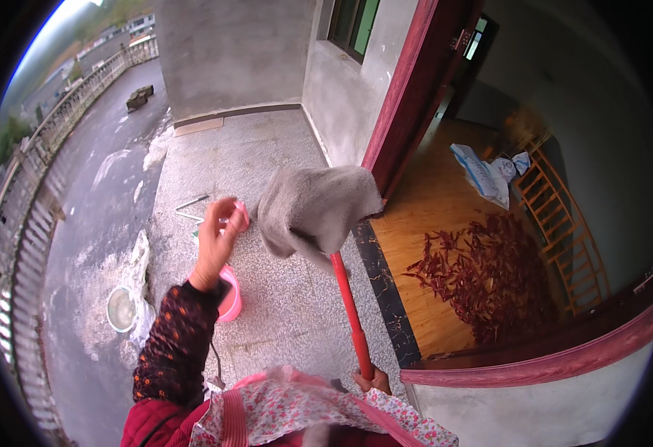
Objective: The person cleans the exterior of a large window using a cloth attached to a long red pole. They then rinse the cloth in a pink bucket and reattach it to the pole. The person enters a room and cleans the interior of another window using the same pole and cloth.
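Note:
My right hand (372, 381) grips the lower part of a red pole (350, 302), close to my apron (287, 394). A grey cloth (321, 207) is draped over the pole's far end and hides what is under it. To the left of the cloth, my raised left hand (217, 237) has its thumb and fingers curled around a small pink item (243, 217), whose kind I cannot make out. Below that wrist stands a pink bucket (230, 296), partly covered by my sleeve. Thin metal-looking rods (191, 202) lie on the speckled floor (282, 313) behind the hand.
Red dried chillies (488, 274) are spread on the wooden floor (410, 223) past the dark stone threshold (385, 296) and red door frame (399, 95). Sacks (483, 173) and a wooden rack (561, 229) lie beyond. A basin (121, 308) and balustrade (25, 268) are leftward.

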The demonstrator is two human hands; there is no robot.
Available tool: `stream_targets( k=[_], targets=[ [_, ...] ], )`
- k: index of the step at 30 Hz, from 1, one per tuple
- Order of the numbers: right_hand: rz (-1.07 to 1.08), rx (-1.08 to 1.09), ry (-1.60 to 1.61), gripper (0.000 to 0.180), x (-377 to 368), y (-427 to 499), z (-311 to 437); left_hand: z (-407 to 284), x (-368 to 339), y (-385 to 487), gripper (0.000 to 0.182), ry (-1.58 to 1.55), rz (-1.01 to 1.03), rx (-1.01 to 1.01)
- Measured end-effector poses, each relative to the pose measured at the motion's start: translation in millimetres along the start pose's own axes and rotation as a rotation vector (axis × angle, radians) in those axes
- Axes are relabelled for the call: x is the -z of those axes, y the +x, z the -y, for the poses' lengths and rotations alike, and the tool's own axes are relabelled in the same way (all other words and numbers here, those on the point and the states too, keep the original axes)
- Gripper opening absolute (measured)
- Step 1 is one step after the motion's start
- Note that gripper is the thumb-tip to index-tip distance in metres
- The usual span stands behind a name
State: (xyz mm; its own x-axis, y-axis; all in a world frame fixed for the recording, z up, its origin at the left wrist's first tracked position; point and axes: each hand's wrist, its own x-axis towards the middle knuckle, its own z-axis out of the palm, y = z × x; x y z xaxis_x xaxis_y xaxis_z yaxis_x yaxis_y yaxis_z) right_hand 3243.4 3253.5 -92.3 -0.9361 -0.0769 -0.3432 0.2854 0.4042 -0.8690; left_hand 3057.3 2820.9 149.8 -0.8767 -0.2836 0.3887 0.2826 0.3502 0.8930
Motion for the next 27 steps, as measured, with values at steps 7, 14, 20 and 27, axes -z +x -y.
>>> stream_targets(
  k=[7,14,20,27],
  targets=[
    [0.069,0.033,0.188,0.017,7.2,-10.0,12.3,6.4,-6.5,20.1,0.044,-0.473,0.417,0.404],
    [0.217,-0.187,0.199,0.019,21.9,-24.9,-9.1,-40.8,36.4,78.4,0.020,-0.465,-0.056,0.128],
    [0.359,-0.209,0.321,0.026,25.5,-25.6,-14.6,-52.1,55.5,110.4,0.021,-0.465,-0.001,-0.012],
    [0.404,-0.303,0.264,0.029,8.8,-0.6,-26.3,-46.6,160.3,101.8,0.027,-0.548,-0.116,-0.207]
  ],
)
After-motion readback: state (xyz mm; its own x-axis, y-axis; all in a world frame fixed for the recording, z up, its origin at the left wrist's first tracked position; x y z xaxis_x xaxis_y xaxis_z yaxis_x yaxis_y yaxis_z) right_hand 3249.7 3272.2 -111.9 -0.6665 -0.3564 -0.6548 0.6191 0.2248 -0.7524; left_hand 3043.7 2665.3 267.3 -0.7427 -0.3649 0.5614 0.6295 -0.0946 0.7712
